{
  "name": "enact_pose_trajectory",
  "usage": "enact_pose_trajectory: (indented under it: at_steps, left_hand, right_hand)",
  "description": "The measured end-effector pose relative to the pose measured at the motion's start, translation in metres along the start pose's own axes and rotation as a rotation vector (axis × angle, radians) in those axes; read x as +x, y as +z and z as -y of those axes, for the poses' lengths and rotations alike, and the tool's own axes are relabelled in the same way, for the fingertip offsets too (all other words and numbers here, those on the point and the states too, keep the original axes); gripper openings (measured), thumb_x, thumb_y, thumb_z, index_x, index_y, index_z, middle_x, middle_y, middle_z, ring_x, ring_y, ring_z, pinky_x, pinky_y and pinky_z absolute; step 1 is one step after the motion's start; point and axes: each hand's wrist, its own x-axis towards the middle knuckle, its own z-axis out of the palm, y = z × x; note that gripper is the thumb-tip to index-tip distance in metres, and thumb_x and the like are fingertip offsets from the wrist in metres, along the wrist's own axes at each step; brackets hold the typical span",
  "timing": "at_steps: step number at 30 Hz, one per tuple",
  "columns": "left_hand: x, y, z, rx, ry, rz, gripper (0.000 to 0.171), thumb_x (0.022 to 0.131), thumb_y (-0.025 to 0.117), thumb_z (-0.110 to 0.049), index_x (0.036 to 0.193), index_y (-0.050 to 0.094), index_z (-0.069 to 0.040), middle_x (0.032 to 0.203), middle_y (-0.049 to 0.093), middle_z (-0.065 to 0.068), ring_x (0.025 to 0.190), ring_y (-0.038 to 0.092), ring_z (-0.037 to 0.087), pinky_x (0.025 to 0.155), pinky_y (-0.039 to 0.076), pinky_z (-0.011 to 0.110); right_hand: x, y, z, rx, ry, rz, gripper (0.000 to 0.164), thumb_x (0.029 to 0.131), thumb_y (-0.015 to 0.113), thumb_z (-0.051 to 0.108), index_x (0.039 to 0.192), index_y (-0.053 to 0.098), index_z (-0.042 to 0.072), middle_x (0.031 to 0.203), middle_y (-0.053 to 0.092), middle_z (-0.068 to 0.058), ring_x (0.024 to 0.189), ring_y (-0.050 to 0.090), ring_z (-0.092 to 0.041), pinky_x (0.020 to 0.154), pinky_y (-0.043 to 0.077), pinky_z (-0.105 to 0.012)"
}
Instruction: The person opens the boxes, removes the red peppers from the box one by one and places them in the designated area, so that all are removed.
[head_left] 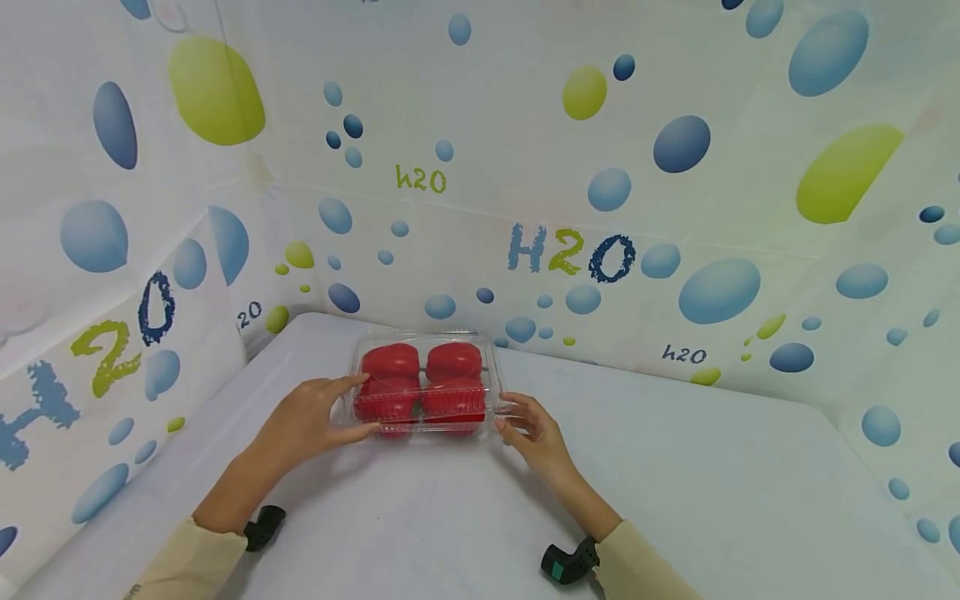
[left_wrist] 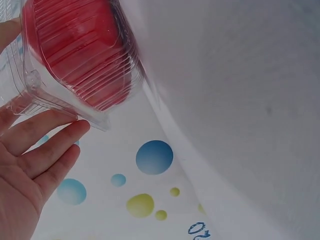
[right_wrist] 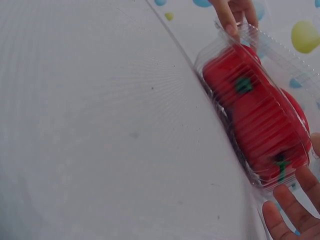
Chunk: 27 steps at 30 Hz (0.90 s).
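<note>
A clear plastic clamshell container stands toward the back of the white table, with several round red fruits inside. Green stems show through its ribbed wall in the right wrist view. My left hand holds the left end, thumb at the front rim and index finger farther back on the edge. In the left wrist view, the other fingers of that left hand stretch out beside the rim. At the opposite end, my right hand grips the edge near the front corner between thumb and fingers.
White cloth covers the table. Behind and to the left hangs a patterned sheet with blue and green dots and lettering. Each wrist carries a black camera, one near the left sleeve, one near the right sleeve.
</note>
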Motion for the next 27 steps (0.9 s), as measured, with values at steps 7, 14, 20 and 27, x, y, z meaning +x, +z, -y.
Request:
enact_pose_trajectory:
  at_steps: [7, 14, 20, 27]
  left_hand:
    - [-0.001, -0.004, 0.001, -0.057, -0.016, 0.046, 0.066, 0.072, 0.086, -0.032, 0.127, 0.063, -0.002, 0.108, 0.070, 0.021, 0.097, 0.065, 0.039, 0.076, 0.057, 0.052]
    - [-0.002, -0.005, 0.007, -0.142, 0.010, 0.057, 0.066, 0.072, 0.087, -0.026, 0.127, 0.062, 0.000, 0.110, 0.069, 0.023, 0.093, 0.068, 0.035, 0.073, 0.059, 0.047]
    - [-0.002, -0.006, 0.010, -0.205, 0.064, 0.050, 0.064, 0.071, 0.087, -0.020, 0.125, 0.062, 0.003, 0.090, 0.074, 0.014, 0.088, 0.070, 0.035, 0.070, 0.059, 0.043]
    - [-0.001, -0.008, 0.011, -0.278, 0.050, 0.093, 0.063, 0.073, 0.086, -0.015, 0.127, 0.060, 0.005, 0.057, 0.059, -0.009, 0.087, 0.071, 0.036, 0.071, 0.059, 0.043]
  right_hand:
    - [0.000, 0.000, -0.001, 0.007, 0.008, 0.001, 0.044, 0.091, 0.067, 0.007, 0.134, 0.054, 0.008, 0.126, 0.061, -0.017, 0.112, 0.060, -0.030, 0.078, 0.055, -0.022]
    - [0.000, 0.000, -0.002, 0.016, -0.004, 0.012, 0.045, 0.092, 0.067, 0.007, 0.134, 0.052, 0.007, 0.127, 0.060, -0.018, 0.114, 0.060, -0.030, 0.081, 0.055, -0.024]
    - [0.000, 0.000, -0.003, 0.028, -0.020, 0.018, 0.045, 0.091, 0.067, 0.006, 0.134, 0.052, 0.005, 0.125, 0.060, -0.020, 0.113, 0.061, -0.031, 0.082, 0.056, -0.026]
    - [0.000, 0.000, -0.003, 0.030, -0.038, 0.018, 0.044, 0.092, 0.066, 0.005, 0.134, 0.053, 0.006, 0.124, 0.061, -0.019, 0.113, 0.061, -0.032, 0.082, 0.057, -0.028]
